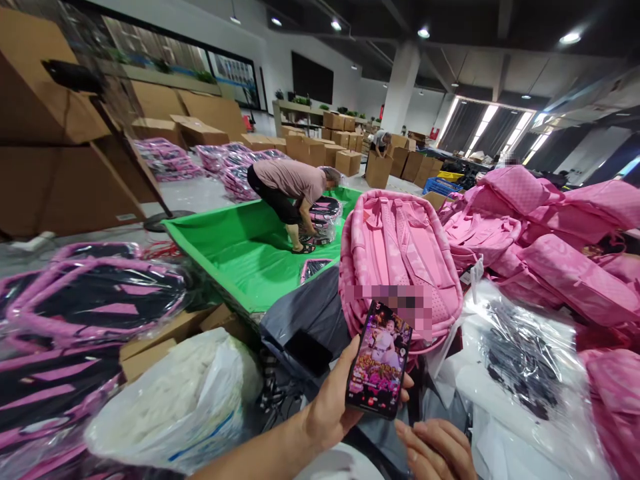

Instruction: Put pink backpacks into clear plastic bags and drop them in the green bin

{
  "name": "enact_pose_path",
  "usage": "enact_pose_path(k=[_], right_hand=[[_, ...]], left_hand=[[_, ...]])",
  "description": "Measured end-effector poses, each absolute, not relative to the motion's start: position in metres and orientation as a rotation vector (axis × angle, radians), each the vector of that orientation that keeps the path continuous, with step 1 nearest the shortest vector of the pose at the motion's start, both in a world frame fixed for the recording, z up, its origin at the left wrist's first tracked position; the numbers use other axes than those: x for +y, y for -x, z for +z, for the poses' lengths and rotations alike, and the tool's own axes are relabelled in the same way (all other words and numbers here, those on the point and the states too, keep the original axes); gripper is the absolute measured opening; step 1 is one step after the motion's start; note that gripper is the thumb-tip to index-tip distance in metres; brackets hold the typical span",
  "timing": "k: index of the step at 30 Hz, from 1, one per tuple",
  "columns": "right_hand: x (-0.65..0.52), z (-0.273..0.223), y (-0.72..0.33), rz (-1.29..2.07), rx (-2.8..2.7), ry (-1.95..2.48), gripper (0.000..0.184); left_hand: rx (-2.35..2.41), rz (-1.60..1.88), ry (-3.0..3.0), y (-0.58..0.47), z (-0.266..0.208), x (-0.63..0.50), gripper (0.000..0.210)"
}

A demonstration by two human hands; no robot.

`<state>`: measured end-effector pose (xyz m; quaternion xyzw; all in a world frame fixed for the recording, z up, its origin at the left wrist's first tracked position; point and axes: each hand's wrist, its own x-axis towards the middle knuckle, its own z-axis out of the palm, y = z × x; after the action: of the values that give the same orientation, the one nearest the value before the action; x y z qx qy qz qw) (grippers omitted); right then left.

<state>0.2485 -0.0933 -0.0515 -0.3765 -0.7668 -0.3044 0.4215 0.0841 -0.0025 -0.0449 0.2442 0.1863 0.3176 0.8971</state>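
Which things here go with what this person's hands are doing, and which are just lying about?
Part of it, as it looks now:
phone, lit, held in the left hand, with the right hand close by

Apparently just lying about:
pink backpack behind the phone
white sack
clear plastic bags
wrapped pink-and-black packs

head-worn camera | faces forward, down | near: left hand [331, 400], right hand [436, 450] (low-set)
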Motion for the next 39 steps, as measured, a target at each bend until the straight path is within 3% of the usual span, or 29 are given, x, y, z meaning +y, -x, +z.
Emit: enact_pose_path(k=[7,15,27,39], right_hand=[[-0.091,-0.059,-0.246,-0.769,-1.907,0.969,0.033],[-0.083,-0.055,-0.248,-0.728,-1.925,0.983,0.015],[-0.085,-0.054,-0.257,-0.778,-1.964,0.946,0.034],[-0.089,-0.053,-0.251,-0.741,-1.936,0.931,0.033]], left_hand=[[0.403,0.670,-0.463,-0.085,-0.043,0.004,0.081],[0.340,0.663,-0.492,-0.089,-0.041,0.008,0.079],[0.387,0.687,-0.454,-0.092,-0.048,0.009,0.078],[0.362,0.681,-0.475,-0.092,-0.052,0.000,0.075]])
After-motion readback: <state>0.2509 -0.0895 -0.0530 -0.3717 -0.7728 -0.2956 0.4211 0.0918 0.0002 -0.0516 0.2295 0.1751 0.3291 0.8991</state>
